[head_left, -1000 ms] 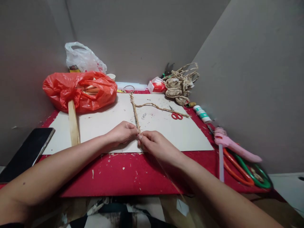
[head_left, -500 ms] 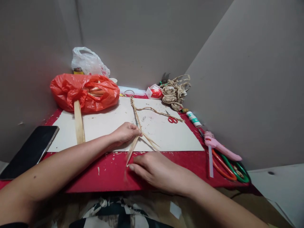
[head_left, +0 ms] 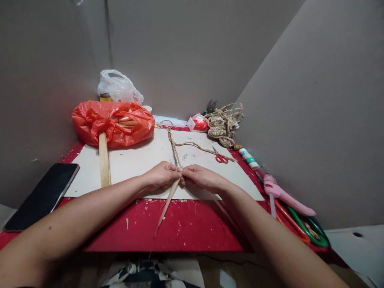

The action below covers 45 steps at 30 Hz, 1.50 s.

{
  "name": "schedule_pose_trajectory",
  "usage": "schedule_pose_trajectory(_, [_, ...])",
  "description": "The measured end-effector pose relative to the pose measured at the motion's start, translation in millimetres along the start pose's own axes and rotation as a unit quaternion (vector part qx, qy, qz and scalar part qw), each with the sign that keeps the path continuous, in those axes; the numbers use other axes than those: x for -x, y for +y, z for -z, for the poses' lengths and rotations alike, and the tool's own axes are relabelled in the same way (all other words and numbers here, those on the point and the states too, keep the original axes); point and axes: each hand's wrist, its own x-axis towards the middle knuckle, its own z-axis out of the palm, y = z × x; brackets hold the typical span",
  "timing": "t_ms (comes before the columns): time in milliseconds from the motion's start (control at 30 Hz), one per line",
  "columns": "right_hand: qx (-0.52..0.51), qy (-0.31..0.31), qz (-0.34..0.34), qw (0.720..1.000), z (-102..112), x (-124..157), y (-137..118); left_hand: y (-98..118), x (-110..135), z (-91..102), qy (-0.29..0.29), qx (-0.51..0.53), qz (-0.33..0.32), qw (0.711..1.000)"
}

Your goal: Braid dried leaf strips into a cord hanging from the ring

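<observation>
A braided cord (head_left: 173, 145) of straw-coloured fibre runs from a metal ring (head_left: 166, 124) at the back of the white board (head_left: 141, 160) toward me. My left hand (head_left: 164, 175) pinches the cord's near end, thumb and fingers closed. Against it, my right hand (head_left: 201, 177) is closed too, its fingertips meeting the left ones at the same spot. One loose pale strip (head_left: 168, 204) hangs from between the hands over the red cloth. The fingers hide the place where the strands cross. Off to the right, a thinner twisted cord (head_left: 201, 148) lies by red-handled scissors (head_left: 221, 158).
At the back left sits a red plastic bag (head_left: 114, 124) of husk strips, one long strip (head_left: 104, 160) sticking out. A phone (head_left: 42, 196) lies at left. Rope bundles (head_left: 222, 126), a white-and-green spool (head_left: 249, 159) and a pink glue gun (head_left: 288, 196) line the right edge.
My right hand has moved up and away from me, from the loose strip ends to the braid's near end beside my left hand. The left hand keeps its pinch. The view has shifted slightly.
</observation>
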Motion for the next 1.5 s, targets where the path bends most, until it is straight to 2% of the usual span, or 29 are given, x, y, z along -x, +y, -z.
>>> schedule_pose_trajectory(100, [-0.064, -0.031, -0.004, 0.997, 2.3, -3.0, 7.7, 3.1, 0.9, 1.1, 0.001, -0.013, 0.012, 1.0])
schedule_pose_trajectory(233, [-0.164, -0.012, 0.033, 0.986, -0.6, -4.6, 16.1, 9.9, 1.6, 6.9, -0.021, -0.029, 0.023, 0.999])
schedule_pose_trajectory(367, [-0.212, -0.015, 0.036, 0.976, -3.6, -3.1, 18.3, 17.1, 3.5, 13.3, -0.047, -0.054, 0.041, 0.997])
schedule_pose_trajectory(467, [-0.22, -0.016, 0.037, 0.975, -4.5, -3.3, 19.5, 21.7, 7.1, 13.8, -0.031, -0.129, 0.051, 0.99])
schedule_pose_trajectory(567, [-0.227, -0.025, 0.027, 0.973, -4.8, -4.6, 20.0, 28.1, 10.9, 14.5, 0.005, -0.246, 0.039, 0.968])
schedule_pose_trajectory(667, [-0.235, -0.041, 0.013, 0.971, -3.8, -4.7, 18.8, 42.8, 17.7, 23.9, 0.099, -0.39, 0.005, 0.916])
schedule_pose_trajectory(733, [-0.242, -0.052, 0.006, 0.969, -2.7, -3.8, 17.5, 58.2, 27.9, 36.7, 0.189, -0.476, -0.033, 0.858])
schedule_pose_trajectory(800, [-0.252, -0.059, 0.005, 0.966, -1.9, -2.8, 16.3, 74.6, 43.1, 53.5, 0.281, -0.545, -0.052, 0.788])
schedule_pose_trajectory(867, [-0.262, -0.063, 0.008, 0.963, -1.4, -2.1, 15.6, 86.5, 60.6, 72.3, 0.395, -0.596, -0.011, 0.699])
schedule_pose_trajectory(933, [-0.27, -0.066, 0.011, 0.961, -1.1, -2.2, 15.3, 89.3, 76.2, 91.0, 0.458, -0.618, 0.059, 0.636])
schedule_pose_trajectory(1000, [-0.272, -0.069, 0.012, 0.96, -0.6, -2.9, 15.5, 82.4, 87.6, 107.7, 0.468, -0.634, 0.135, 0.601])
schedule_pose_trajectory(1067, [-0.273, -0.073, 0.014, 0.959, 0.4, -3.6, 15.9, 69.5, 94.9, 120.9, 0.468, -0.634, 0.185, 0.587])
schedule_pose_trajectory(1133, [-0.272, -0.078, 0.017, 0.959, 1.4, -4.0, 16.2, 57.0, 99.8, 128.5, 0.471, -0.617, 0.185, 0.603])
schedule_pose_trajectory(1167, [-0.272, -0.08, 0.019, 0.959, 1.8, -3.9, 16.1, 52.6, 101.7, 129.5, 0.475, -0.599, 0.168, 0.623])
schedule_pose_trajectory(1200, [-0.272, -0.082, 0.021, 0.958, 2.1, -3.7, 15.8, 49.9, 103.2, 128.5, 0.475, -0.567, 0.142, 0.658])
schedule_pose_trajectory(1267, [-0.272, -0.081, 0.022, 0.959, 2.3, -2.7, 14.5, 49.5, 104.7, 120.1, 0.443, -0.454, 0.077, 0.769])
schedule_pose_trajectory(1300, [-0.271, -0.079, 0.023, 0.959, 2.3, -2.0, 13.7, 51.2, 104.3, 113.3, 0.407, -0.381, 0.047, 0.829])
schedule_pose_trajectory(1333, [-0.269, -0.077, 0.024, 0.96, 2.2, -1.4, 12.8, 53.4, 102.9, 105.4, 0.362, -0.308, 0.021, 0.88])
schedule_pose_trajectory(1367, [-0.268, -0.074, 0.027, 0.96, 2.1, -1.0, 12.0, 55.5, 100.4, 97.0, 0.32, -0.249, 0.004, 0.914])
schedule_pose_trajectory(1433, [-0.267, -0.074, 0.033, 0.96, 2.2, -1.0, 11.2, 57.6, 92.0, 80.5, 0.268, -0.191, -0.01, 0.944])
schedule_pose_trajectory(1500, [-0.271, -0.08, 0.037, 0.958, 2.9, -2.4, 11.8, 55.6, 79.8, 67.3, 0.248, -0.175, -0.014, 0.953])
